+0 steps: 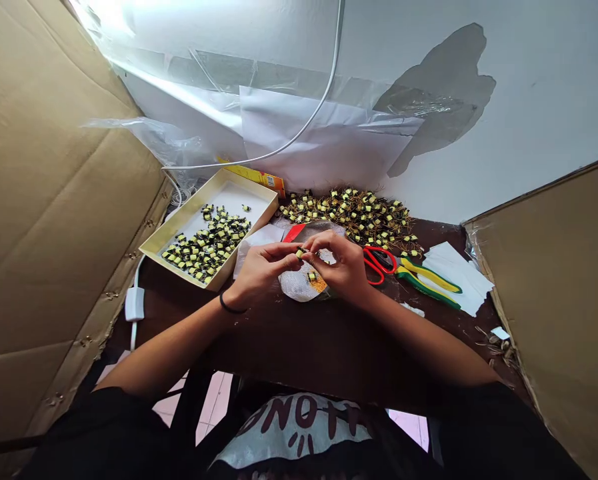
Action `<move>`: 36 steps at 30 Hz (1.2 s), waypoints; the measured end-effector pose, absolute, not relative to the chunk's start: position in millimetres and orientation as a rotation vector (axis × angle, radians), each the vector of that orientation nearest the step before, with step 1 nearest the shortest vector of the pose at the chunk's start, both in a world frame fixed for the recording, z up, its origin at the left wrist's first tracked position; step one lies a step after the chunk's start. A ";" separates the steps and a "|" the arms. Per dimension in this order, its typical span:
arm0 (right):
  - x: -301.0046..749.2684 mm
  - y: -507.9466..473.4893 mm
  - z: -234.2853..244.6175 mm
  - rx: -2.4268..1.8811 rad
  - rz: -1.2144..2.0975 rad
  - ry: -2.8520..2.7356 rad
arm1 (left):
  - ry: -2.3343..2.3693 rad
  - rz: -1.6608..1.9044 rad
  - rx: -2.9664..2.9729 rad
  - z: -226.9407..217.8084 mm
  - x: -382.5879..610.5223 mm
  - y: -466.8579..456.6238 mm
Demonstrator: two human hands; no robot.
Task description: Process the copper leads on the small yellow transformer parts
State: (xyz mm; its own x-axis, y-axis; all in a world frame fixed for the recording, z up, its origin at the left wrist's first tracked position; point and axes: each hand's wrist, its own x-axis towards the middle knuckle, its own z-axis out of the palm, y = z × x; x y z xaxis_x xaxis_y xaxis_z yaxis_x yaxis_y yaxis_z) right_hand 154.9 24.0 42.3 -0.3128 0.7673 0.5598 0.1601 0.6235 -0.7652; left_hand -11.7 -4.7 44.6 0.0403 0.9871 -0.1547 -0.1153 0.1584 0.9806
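Observation:
My left hand (263, 267) and my right hand (343, 263) meet over the middle of the dark table (289, 347), fingertips pinched together on one small yellow-and-black coil part (301, 253). Under them lies a clear plastic bag (299, 283) with a couple of loose parts on it. A shallow cream box (179, 230) at the left holds several of the same parts. A heap of such parts with thin gold wire leads (351, 213) lies just beyond my hands.
Red-handled scissors (381, 261) and yellow-green pliers (429, 279) rest right of my right hand on white paper sheets (459, 273). Cardboard walls stand at the left (53, 220) and right (559, 293). A white cable (299, 133) and inline switch (135, 303) hang at the left.

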 end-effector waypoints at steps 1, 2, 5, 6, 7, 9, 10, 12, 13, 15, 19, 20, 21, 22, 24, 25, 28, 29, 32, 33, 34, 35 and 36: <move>154.8 23.7 42.0 -0.751 0.723 -1.811 | 1.181 1.118 1.022 45.1 -11.5 -5.1; 154.5 23.6 41.5 -0.750 0.713 -1.808 | 1.189 1.114 1.023 45.6 -11.3 -5.3; 153.7 24.3 39.3 -0.726 0.705 -1.804 | 1.201 1.110 1.020 45.8 -11.1 -5.0; 153.4 24.6 38.6 -0.714 0.705 -1.804 | 1.204 1.109 1.017 45.5 -11.1 -4.8; 153.2 24.9 37.9 -0.707 0.702 -1.807 | 1.209 1.111 1.016 45.3 -11.2 -4.6; 152.9 25.1 37.1 -0.710 0.692 -1.822 | 1.225 1.117 1.030 44.9 -11.5 -4.1; 152.8 25.1 36.8 -0.715 0.686 -1.832 | 1.233 1.123 1.042 44.8 -11.6 -3.9; 152.3 24.8 36.4 -0.714 0.674 -1.848 | 1.241 1.136 1.060 44.7 -11.7 -3.4; 152.0 24.6 36.1 -0.706 0.666 -1.850 | 1.239 1.137 1.066 44.5 -11.6 -3.0; 151.2 24.2 35.2 -0.684 0.655 -1.844 | 1.220 1.136 1.067 43.5 -11.4 -2.2; 150.0 23.2 32.1 -0.632 0.706 -1.800 | 1.188 1.148 1.084 40.3 -10.5 -1.6; 149.9 22.7 31.4 -0.621 0.729 -1.788 | 1.183 1.153 1.099 39.7 -10.3 -1.7; 149.9 22.2 30.8 -0.610 0.751 -1.777 | 1.179 1.156 1.117 39.2 -10.2 -2.0; 150.0 21.5 30.3 -0.602 0.767 -1.766 | 1.176 1.159 1.137 38.8 -10.1 -2.4; 150.2 20.2 29.8 -0.588 0.790 -1.750 | 1.173 1.169 1.171 38.5 -10.2 -3.3; 150.2 19.5 29.7 -0.585 0.799 -1.743 | 1.172 1.174 1.186 38.4 -10.4 -3.8; 150.0 17.7 30.3 -0.593 0.805 -1.729 | 1.157 1.189 1.214 38.7 -11.1 -5.0; 149.8 17.2 30.6 -0.600 0.799 -1.730 | 1.151 1.194 1.220 39.0 -11.4 -5.3; 149.3 15.8 32.1 -0.623 0.768 -1.743 | 1.144 1.193 1.238 40.4 -12.2 -6.1; 149.2 15.4 32.7 -0.624 0.757 -1.748 | 1.144 1.188 1.242 41.0 -12.6 -6.4; 149.1 15.0 33.4 -0.623 0.742 -1.753 | 1.144 1.179 1.244 41.6 -12.9 -6.7; 149.1 14.8 34.0 -0.621 0.721 -1.758 | 1.144 1.171 1.244 42.3 -13.2 -7.0; 149.1 14.6 34.6 -0.621 0.691 -1.765 | 1.145 1.166 1.245 43.0 -13.5 -7.4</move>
